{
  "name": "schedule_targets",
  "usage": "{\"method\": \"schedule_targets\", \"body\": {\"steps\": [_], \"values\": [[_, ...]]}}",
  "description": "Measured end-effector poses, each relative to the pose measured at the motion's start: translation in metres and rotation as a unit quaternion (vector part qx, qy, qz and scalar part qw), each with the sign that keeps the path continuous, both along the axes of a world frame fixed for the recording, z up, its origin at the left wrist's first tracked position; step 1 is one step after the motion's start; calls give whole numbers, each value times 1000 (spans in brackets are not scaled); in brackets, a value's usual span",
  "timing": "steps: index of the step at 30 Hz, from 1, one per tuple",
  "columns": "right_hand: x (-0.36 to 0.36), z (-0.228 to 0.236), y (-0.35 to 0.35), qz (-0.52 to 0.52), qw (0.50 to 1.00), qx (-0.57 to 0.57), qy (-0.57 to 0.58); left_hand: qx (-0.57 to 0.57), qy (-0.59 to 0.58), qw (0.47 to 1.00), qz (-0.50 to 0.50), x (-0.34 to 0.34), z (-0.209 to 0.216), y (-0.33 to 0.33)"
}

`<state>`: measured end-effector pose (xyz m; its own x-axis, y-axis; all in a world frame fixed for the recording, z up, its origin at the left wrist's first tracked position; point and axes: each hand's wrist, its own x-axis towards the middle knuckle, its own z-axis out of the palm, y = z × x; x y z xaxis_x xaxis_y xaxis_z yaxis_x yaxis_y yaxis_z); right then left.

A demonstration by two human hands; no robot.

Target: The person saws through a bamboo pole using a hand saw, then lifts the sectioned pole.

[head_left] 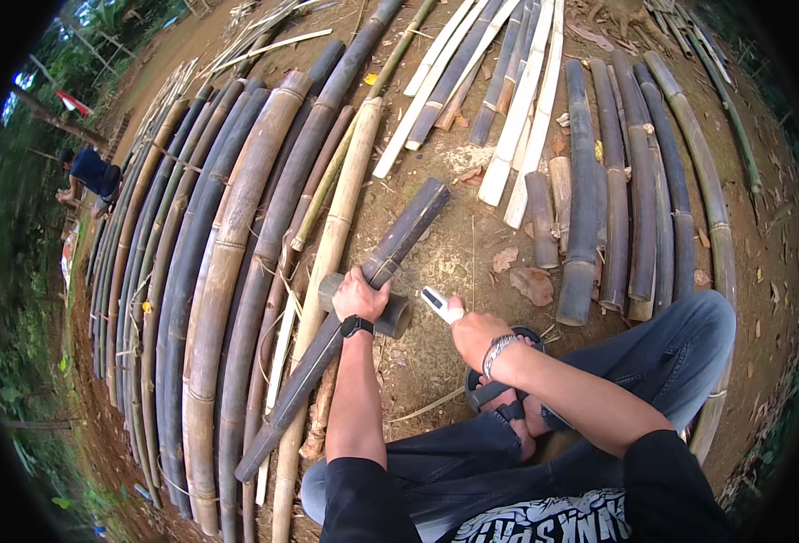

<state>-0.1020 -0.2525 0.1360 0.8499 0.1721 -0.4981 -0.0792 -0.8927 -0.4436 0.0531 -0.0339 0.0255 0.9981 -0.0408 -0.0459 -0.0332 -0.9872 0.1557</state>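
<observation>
My left hand (pixel 359 295) is closed around a dark bamboo pole (pixel 309 369) that slants from lower left up to its cut end. A thin pale line runs lengthwise along that pole. Under it, crosswise, lies a short thick bamboo piece (pixel 395 319), partly hidden by the hand. To the right, apart from the pole, my right hand (pixel 477 337) is closed on a slim white object with a dark inset (pixel 438 305). The object's tip points toward the pole; its exact kind is unclear and its lower part is hidden in my fist.
Rows of long bamboo poles (pixel 223 226) fill the left. Pale split strips (pixel 517 109) lie ahead, and shorter dark poles (pixel 580 208) on the right. My sandalled foot (pixel 508 398) is close to the right hand. Another person (pixel 91 176) crouches at the far left.
</observation>
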Motion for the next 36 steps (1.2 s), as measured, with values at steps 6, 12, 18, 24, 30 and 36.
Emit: {"method": "schedule_targets", "body": {"steps": [6,12,18,24,30,36], "values": [[-14,6,-1,38,999,-4,32,3,16,1000,-1,-10,-2,9],[-11,-7,3,28,999,0,33,0,51,998,-27,-11,0,21],[-63,-99,-11,18,996,-83,-6,-57,3,998,-23,-12,-3,10],[-61,-62,-14,-42,991,82,-95,-39,30,999,-10,-14,0,12],[-50,-58,-23,-42,990,126,-49,-42,46,998,4,-7,2,7],[-31,-52,-28,-74,976,202,26,-37,31,999,4,1,-6,8]]}}
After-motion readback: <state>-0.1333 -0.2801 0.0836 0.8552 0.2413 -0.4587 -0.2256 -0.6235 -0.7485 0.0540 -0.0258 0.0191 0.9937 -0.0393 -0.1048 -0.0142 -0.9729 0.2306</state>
